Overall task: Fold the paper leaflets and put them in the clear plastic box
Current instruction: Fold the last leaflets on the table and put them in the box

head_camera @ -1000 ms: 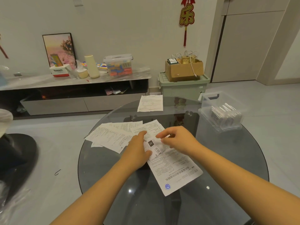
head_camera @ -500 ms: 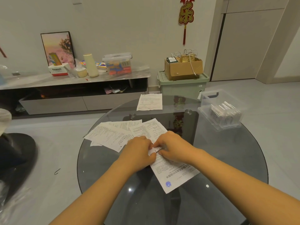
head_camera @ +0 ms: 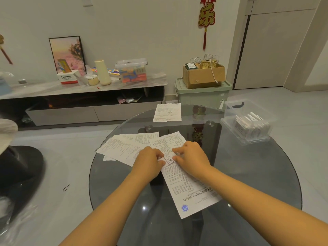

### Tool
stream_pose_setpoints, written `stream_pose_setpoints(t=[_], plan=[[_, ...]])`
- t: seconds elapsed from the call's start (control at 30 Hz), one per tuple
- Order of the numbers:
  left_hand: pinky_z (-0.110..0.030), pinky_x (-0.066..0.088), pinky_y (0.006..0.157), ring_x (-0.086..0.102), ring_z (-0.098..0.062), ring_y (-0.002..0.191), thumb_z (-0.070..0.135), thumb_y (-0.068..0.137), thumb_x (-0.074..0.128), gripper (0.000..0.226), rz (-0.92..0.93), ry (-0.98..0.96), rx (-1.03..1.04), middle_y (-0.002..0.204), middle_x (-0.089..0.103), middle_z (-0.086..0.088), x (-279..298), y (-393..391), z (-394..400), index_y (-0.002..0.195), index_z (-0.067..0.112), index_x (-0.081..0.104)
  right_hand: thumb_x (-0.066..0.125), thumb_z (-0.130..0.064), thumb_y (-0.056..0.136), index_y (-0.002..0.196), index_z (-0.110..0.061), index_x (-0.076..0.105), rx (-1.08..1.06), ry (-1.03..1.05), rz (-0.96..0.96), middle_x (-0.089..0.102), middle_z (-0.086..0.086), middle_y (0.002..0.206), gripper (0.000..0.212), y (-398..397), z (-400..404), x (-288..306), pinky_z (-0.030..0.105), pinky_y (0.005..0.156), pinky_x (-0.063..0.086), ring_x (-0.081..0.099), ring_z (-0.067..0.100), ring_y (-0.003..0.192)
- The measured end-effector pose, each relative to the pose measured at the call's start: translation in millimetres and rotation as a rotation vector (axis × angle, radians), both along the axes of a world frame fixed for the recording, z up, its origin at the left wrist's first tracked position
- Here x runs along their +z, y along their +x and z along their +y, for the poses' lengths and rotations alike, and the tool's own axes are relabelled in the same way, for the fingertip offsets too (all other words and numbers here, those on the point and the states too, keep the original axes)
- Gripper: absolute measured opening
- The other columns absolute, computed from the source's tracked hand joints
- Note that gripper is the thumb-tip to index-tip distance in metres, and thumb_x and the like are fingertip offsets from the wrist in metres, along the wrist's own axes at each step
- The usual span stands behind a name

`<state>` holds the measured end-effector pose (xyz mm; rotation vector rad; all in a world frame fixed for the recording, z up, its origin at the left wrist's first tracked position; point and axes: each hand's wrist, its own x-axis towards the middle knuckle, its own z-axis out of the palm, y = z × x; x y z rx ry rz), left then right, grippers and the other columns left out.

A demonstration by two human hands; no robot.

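Glass tabletop (head_camera: pixel 248 174) looks slick; I judge the leaflet (head_camera: pixel 188 185) thin, limp, slide-prone. My left hand (head_camera: pixel 149 162) and right hand (head_camera: pixel 191 157) pinch its folded far edge, best held there.

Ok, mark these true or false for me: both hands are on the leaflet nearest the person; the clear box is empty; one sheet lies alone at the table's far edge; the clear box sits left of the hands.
1. Both the left hand and right hand are on the near leaflet. True.
2. The clear plastic box is empty. False: folded papers are inside.
3. A single sheet lies alone at the glass table's far edge. True.
4. The box sits left of the hands. False: it is on the right.
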<state>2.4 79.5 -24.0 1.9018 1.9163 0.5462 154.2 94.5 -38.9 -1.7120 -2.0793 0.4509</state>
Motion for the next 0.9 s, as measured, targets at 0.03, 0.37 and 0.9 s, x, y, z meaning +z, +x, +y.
stream_pose_setpoints(t=[0.03, 0.37, 0.9], plan=[[-0.031, 0.047, 0.089, 0.052, -0.016, 0.106, 0.025, 0.086, 0.067, 0.027, 0.022, -0.007, 0.006, 0.109, 0.060, -0.001, -1.7, -0.1, 1.8, 0.112, 0.019, 0.065, 0.051, -0.039, 0.094, 0.130, -0.030, 0.055, -0.006, 0.015, -0.056, 0.051, -0.002, 0.116, 0.037, -1.6, -0.8, -0.5, 0.030, 0.093, 0.039, 0.040, 0.017, 0.115], [-0.021, 0.041, 0.065, 0.051, -0.011, 0.078, 0.021, 0.077, 0.076, 0.029, -0.148, -0.179, 0.050, 0.079, 0.050, 0.009, 8.0, 5.2, 3.7, 0.093, 0.016, 0.053, 0.053, -0.038, 0.093, 0.126, -0.024, 0.059, -0.008, -0.027, -0.031, 0.048, -0.001, 0.125, 0.036, -0.5, -4.7, 5.0, 0.030, 0.100, 0.031, 0.035, 0.018, 0.121], [-0.018, 0.040, 0.063, 0.064, -0.005, 0.075, 0.021, 0.084, 0.069, 0.004, -0.750, -0.114, 0.020, 0.082, 0.071, 0.009, 64.8, 65.9, 4.5, 0.086, 0.024, 0.071, 0.063, -0.021, 0.089, 0.106, -0.022, 0.057, -0.126, -0.060, 0.784, 0.069, 0.002, 0.079, 0.018, 57.9, 2.6, 72.1, 0.015, 0.059, 0.048, 0.066, 0.005, 0.070]])
